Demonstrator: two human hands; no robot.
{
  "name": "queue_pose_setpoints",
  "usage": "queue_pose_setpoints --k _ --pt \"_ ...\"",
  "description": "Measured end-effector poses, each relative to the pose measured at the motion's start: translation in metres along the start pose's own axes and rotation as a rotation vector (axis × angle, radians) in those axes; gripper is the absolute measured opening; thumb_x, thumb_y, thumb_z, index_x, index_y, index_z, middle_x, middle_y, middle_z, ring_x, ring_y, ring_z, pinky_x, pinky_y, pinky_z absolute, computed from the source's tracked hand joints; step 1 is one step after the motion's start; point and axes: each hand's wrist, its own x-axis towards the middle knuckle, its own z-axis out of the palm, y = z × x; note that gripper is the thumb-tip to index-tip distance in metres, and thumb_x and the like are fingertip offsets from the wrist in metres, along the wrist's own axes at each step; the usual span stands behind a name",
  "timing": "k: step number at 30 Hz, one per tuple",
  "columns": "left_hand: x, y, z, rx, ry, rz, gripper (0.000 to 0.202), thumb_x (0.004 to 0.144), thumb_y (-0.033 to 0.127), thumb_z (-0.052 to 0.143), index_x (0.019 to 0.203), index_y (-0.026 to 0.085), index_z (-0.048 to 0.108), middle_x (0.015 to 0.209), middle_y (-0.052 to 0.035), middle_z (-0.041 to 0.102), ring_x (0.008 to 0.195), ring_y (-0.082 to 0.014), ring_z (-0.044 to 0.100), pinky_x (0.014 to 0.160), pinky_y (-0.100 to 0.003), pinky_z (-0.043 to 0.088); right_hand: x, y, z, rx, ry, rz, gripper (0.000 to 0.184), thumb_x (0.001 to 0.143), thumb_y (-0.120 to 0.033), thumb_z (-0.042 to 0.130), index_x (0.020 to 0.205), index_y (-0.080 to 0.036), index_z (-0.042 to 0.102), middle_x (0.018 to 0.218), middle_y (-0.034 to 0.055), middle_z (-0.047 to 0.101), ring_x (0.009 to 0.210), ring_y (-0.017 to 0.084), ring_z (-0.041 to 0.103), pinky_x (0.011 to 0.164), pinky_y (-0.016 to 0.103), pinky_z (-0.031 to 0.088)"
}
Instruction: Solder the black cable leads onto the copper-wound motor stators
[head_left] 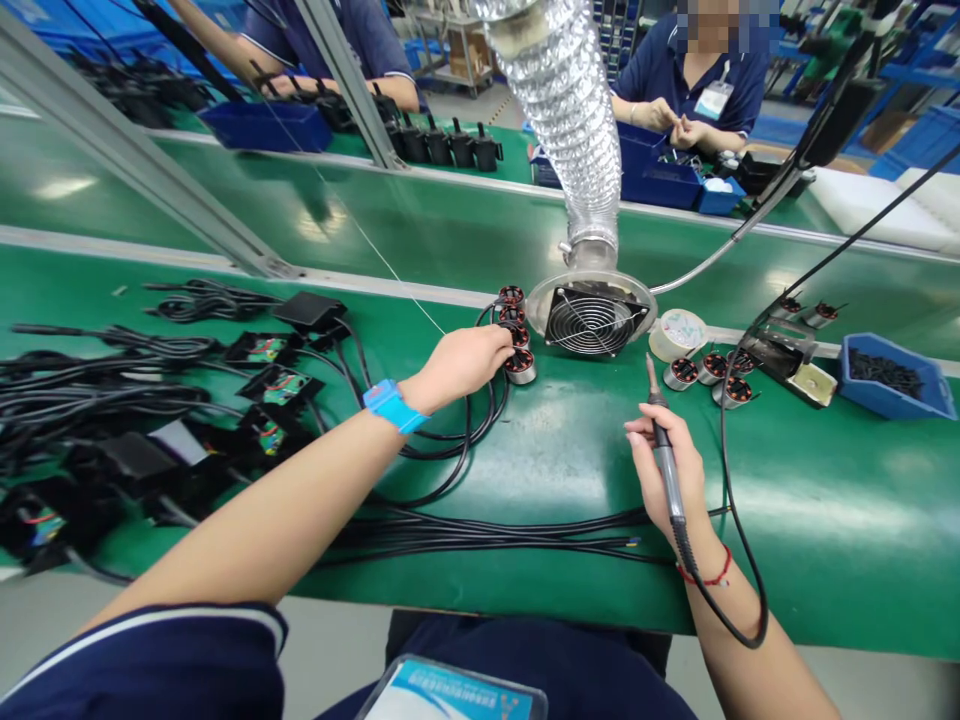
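My left hand (469, 362), with a blue wristband, reaches to a row of small motors with copper windings (520, 366) left of the fan. Its fingers are closed at one of these motors, and the fingertips are partly hidden. Black cables (491, 405) run from the row under my left wrist. My right hand (673, 465) grips a soldering iron (666, 465) like a pen, tip pointing up and away from me. Beyond the iron's tip stand several more motors (681, 373) beside a round pale tub (677, 335).
A fume fan (592, 320) hangs from a silver duct (577, 130). Black cables and opened boxes with circuit boards (277, 387) cover the left side. On the right are a soldering iron stand (787, 355) and a blue bin (896, 385) of black parts. Two people sit across.
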Motion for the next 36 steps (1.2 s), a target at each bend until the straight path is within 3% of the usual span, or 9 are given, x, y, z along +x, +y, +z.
queue_pose_setpoints --k 5,8,10,14,17,21,26,29,36 --pt "0.011 -0.011 -0.020 -0.193 -0.077 0.073 0.022 0.091 0.038 0.048 0.099 0.021 0.058 0.098 -0.0069 0.072 0.087 -0.0219 0.068 0.078 -0.031 0.051 -0.001 0.003 0.001 0.002 -0.024 0.000 0.026 0.095 -0.028 0.059 0.120 -0.023 0.064 0.095 0.0056 0.077 0.081 0.019 0.076 0.074 0.033 0.062" --pt "0.021 -0.016 -0.031 -0.143 -0.097 0.137 0.018 0.088 0.035 0.047 0.088 0.021 0.057 0.095 -0.0080 0.069 0.089 -0.0245 0.065 0.084 -0.035 0.050 -0.001 0.006 0.000 -0.010 -0.021 0.011 0.027 0.095 -0.028 0.059 0.122 -0.024 0.065 0.096 0.0054 0.078 0.084 0.019 0.076 0.077 0.034 0.062" --pt "0.028 -0.021 -0.034 -0.117 -0.119 0.145 0.021 0.085 0.034 0.049 0.096 0.020 0.060 0.103 -0.0101 0.068 0.095 -0.0262 0.066 0.089 -0.037 0.051 -0.001 0.007 -0.001 -0.009 -0.015 0.010 0.027 0.095 -0.028 0.060 0.121 -0.024 0.065 0.097 0.0055 0.078 0.083 0.019 0.076 0.075 0.033 0.062" --pt "0.042 -0.039 -0.031 -0.109 -0.141 0.066 0.077 0.067 0.034 0.067 0.139 0.012 0.050 0.149 -0.0232 0.049 0.133 -0.0405 0.054 0.113 -0.051 0.043 0.002 0.008 -0.002 -0.008 -0.002 0.012 0.026 0.095 -0.028 0.060 0.119 -0.023 0.066 0.095 0.0063 0.079 0.077 0.018 0.076 0.067 0.030 0.061" --pt "0.054 -0.049 -0.024 -0.259 -0.101 -0.021 0.100 0.058 0.032 0.075 0.149 0.010 0.041 0.160 -0.0276 0.040 0.151 -0.0502 0.034 0.123 -0.061 0.028 0.003 0.008 -0.003 -0.023 -0.004 0.014 0.026 0.095 -0.029 0.060 0.119 -0.023 0.066 0.096 0.0066 0.079 0.077 0.019 0.076 0.067 0.030 0.062" --pt "0.062 -0.039 -0.013 -0.398 -0.084 -0.044 0.079 0.074 0.032 0.075 0.145 0.012 0.046 0.136 -0.0203 0.068 0.129 -0.0349 0.063 0.110 -0.044 0.050 0.003 0.012 -0.008 -0.042 -0.004 0.023 0.028 0.094 -0.037 0.060 0.118 -0.024 0.067 0.096 0.0073 0.081 0.079 0.021 0.078 0.068 0.032 0.063" --pt "0.068 -0.032 -0.003 -0.371 0.031 -0.053 0.050 0.087 0.011 0.069 0.135 0.011 0.060 0.146 -0.0195 0.061 0.139 -0.0281 0.056 0.121 -0.041 0.042 0.007 0.033 -0.014 -0.139 0.012 0.104 0.037 0.087 -0.053 0.064 0.115 -0.029 0.069 0.096 0.0046 0.082 0.088 0.027 0.080 0.073 0.037 0.064" --pt "0.072 -0.043 -0.003 -0.384 0.038 -0.076 0.033 0.096 0.022 0.069 0.129 0.016 0.065 0.135 -0.0122 0.067 0.126 -0.0261 0.064 0.111 -0.049 0.052 0.009 0.042 -0.014 -0.128 -0.005 0.153 0.045 0.082 -0.060 0.062 0.116 -0.031 0.068 0.098 0.0038 0.082 0.094 0.030 0.080 0.077 0.041 0.065" --pt "0.077 -0.054 0.001 -0.533 0.004 -0.194 0.032 0.102 0.036 0.066 0.126 0.015 0.065 0.117 -0.0087 0.070 0.096 -0.0187 0.070 0.084 -0.038 0.063 0.009 0.041 -0.013 -0.132 -0.010 0.196 0.045 0.082 -0.061 0.061 0.116 -0.032 0.066 0.097 0.0035 0.083 0.093 0.031 0.081 0.079 0.043 0.064"
